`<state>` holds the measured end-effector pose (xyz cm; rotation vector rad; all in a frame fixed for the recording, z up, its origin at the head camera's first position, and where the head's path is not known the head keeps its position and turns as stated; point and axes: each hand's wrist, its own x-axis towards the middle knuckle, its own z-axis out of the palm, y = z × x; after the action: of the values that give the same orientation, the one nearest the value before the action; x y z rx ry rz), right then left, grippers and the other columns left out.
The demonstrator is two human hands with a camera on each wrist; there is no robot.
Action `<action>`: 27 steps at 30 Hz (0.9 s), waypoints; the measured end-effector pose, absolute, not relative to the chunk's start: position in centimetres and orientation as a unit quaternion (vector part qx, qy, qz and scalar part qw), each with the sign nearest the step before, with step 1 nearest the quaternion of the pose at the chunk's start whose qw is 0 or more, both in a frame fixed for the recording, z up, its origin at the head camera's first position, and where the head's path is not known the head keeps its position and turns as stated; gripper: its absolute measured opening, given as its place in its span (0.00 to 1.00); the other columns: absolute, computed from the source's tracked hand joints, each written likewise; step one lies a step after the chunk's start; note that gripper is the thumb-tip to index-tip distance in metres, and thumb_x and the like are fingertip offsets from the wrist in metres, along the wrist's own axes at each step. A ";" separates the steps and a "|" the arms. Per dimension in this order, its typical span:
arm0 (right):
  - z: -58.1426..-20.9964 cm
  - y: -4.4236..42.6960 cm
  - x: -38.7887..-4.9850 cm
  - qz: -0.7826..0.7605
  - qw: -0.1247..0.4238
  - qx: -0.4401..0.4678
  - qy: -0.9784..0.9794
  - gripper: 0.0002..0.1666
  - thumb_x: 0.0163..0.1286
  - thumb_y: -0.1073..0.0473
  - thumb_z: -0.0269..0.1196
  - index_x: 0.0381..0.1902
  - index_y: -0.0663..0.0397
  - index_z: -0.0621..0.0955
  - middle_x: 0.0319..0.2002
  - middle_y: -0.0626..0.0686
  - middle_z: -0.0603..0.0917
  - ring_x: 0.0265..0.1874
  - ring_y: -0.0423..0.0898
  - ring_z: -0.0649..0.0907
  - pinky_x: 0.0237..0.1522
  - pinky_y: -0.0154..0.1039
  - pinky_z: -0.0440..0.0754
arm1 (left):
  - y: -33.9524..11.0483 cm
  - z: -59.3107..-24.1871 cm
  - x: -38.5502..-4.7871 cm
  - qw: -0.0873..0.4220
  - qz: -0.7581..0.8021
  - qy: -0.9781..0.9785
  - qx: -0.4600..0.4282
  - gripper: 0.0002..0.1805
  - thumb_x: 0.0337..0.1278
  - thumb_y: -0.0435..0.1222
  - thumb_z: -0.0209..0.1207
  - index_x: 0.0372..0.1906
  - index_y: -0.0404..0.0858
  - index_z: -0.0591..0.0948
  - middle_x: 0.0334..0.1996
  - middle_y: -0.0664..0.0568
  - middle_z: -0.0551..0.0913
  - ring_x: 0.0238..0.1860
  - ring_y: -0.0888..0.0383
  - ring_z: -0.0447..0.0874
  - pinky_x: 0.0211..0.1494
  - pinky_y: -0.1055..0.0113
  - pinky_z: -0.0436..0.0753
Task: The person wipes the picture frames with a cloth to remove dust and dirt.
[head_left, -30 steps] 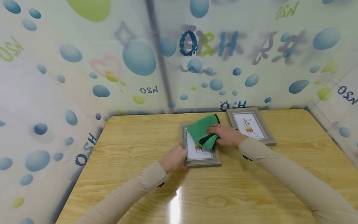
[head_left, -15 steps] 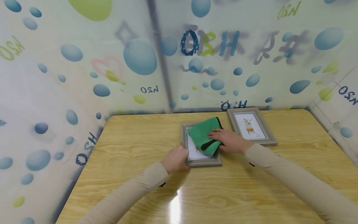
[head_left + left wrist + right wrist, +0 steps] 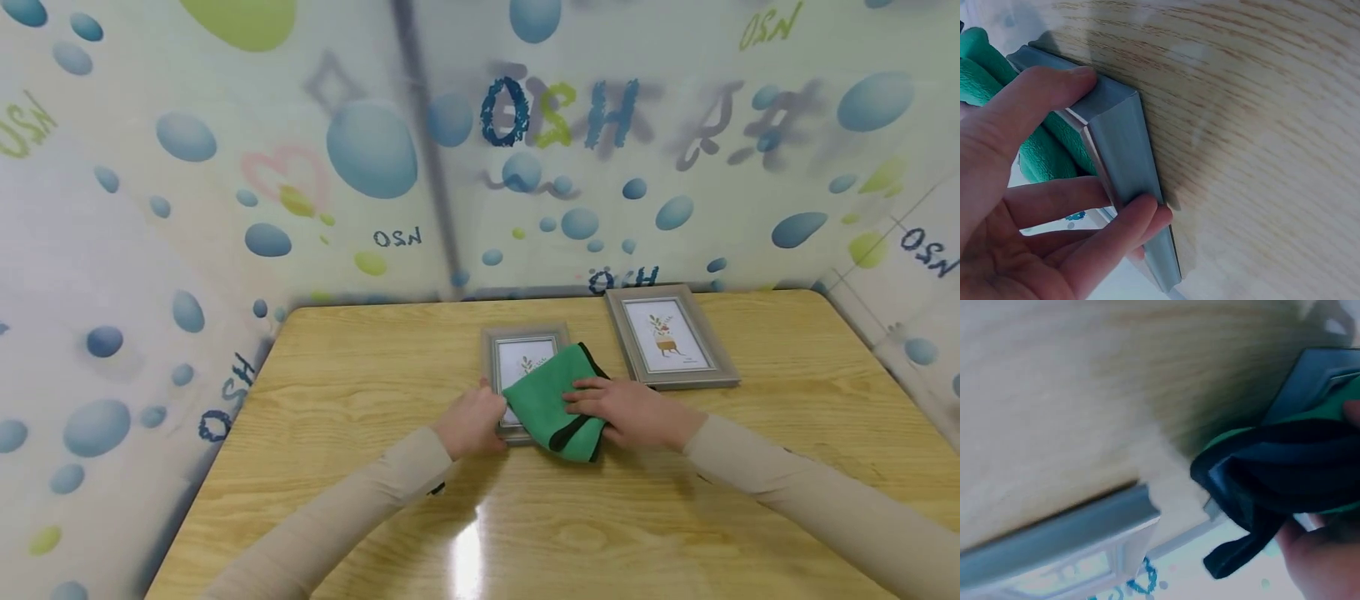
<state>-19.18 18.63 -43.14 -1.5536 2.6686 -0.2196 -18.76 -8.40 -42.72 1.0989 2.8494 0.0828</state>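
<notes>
A grey picture frame (image 3: 492, 342) with a plant picture lies on the wooden table. My left hand (image 3: 471, 422) grips its lower left corner; in the left wrist view the thumb lies on one side and the fingers (image 3: 1138, 215) curl round another. My right hand (image 3: 633, 412) holds a folded green cloth (image 3: 551, 398) with black edging over the frame's lower right part. That cloth covers much of the picture and hangs past the frame's near edge. In the right wrist view the cloth's dark folds (image 3: 1297, 469) sit between the thumb and fingers, partly out of view.
A second grey picture frame (image 3: 716, 350) lies just right of the first, near the table's back edge. A pale wall covering (image 3: 487, 208) with blue and green drops rises behind the wooden table (image 3: 360, 358) and at both sides.
My right hand has slid the cloth toward me and slightly right, uncovering the frame's upper part. The left hand keeps its hold, and the frame stays in about the same place.
</notes>
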 end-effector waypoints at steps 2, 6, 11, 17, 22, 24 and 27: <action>-43.1 18.6 -18.6 -0.076 0.024 -0.489 0.869 0.26 0.58 0.72 0.63 0.56 0.61 0.79 0.59 0.57 0.78 0.60 0.59 0.73 0.55 0.53 0.76 | -8.4 -42.7 -18.8 0.045 0.027 0.932 0.360 0.20 0.33 0.42 0.78 0.25 0.33 0.81 0.30 0.38 0.85 0.40 0.39 0.85 0.42 0.61 0.84; -43.0 18.3 -17.3 -0.095 0.021 -0.442 0.892 0.26 0.61 0.66 0.66 0.58 0.65 0.76 0.58 0.61 0.77 0.58 0.61 0.75 0.55 0.54 0.76 | -8.3 -42.6 -18.7 0.050 0.017 0.932 0.359 0.19 0.34 0.41 0.77 0.27 0.32 0.82 0.31 0.38 0.85 0.40 0.39 0.85 0.41 0.61 0.84; -43.0 17.8 -16.4 -0.140 0.008 -0.371 0.918 0.26 0.62 0.64 0.67 0.56 0.69 0.75 0.50 0.63 0.81 0.46 0.56 0.82 0.46 0.50 0.81 | -8.2 -42.4 -18.5 0.055 0.013 0.933 0.355 0.20 0.35 0.40 0.77 0.30 0.30 0.83 0.33 0.36 0.85 0.39 0.41 0.85 0.38 0.63 0.85; -42.6 17.7 -16.0 -0.207 0.036 -0.311 0.927 0.23 0.65 0.65 0.62 0.55 0.69 0.70 0.25 0.50 0.78 0.20 0.39 0.77 0.24 0.37 0.78 | -8.1 -42.5 -18.6 0.050 0.015 0.931 0.360 0.19 0.32 0.40 0.78 0.28 0.32 0.83 0.26 0.42 0.84 0.32 0.49 0.85 0.36 0.65 0.85; -42.2 17.8 -15.9 -0.276 0.086 -0.274 0.917 0.31 0.67 0.64 0.58 0.63 0.75 0.63 0.19 0.49 0.77 0.11 0.34 0.72 0.15 0.31 0.72 | -8.2 -42.7 -18.8 0.045 0.022 0.930 0.364 0.19 0.30 0.40 0.78 0.25 0.33 0.82 0.25 0.43 0.84 0.31 0.49 0.85 0.36 0.63 0.85; -41.9 17.6 -16.0 -0.303 0.101 -0.250 0.914 0.35 0.66 0.63 0.58 0.65 0.77 0.61 0.25 0.57 0.82 0.14 0.36 0.75 0.17 0.33 0.75 | -8.3 -42.7 -18.8 0.049 0.027 0.931 0.362 0.19 0.30 0.39 0.78 0.25 0.33 0.81 0.25 0.43 0.84 0.32 0.48 0.85 0.37 0.62 0.85; -41.6 17.4 -16.2 -0.330 0.120 -0.209 0.912 0.38 0.65 0.62 0.59 0.66 0.79 0.60 0.41 0.67 0.82 0.23 0.41 0.81 0.27 0.38 0.81 | -8.3 -42.6 -18.8 0.058 0.033 0.932 0.357 0.18 0.30 0.38 0.78 0.26 0.32 0.81 0.25 0.44 0.84 0.30 0.50 0.85 0.37 0.63 0.85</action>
<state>-16.23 17.37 -41.58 -0.6105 2.6660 -0.9656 -18.81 -8.33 -42.60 1.0830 2.8231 0.0999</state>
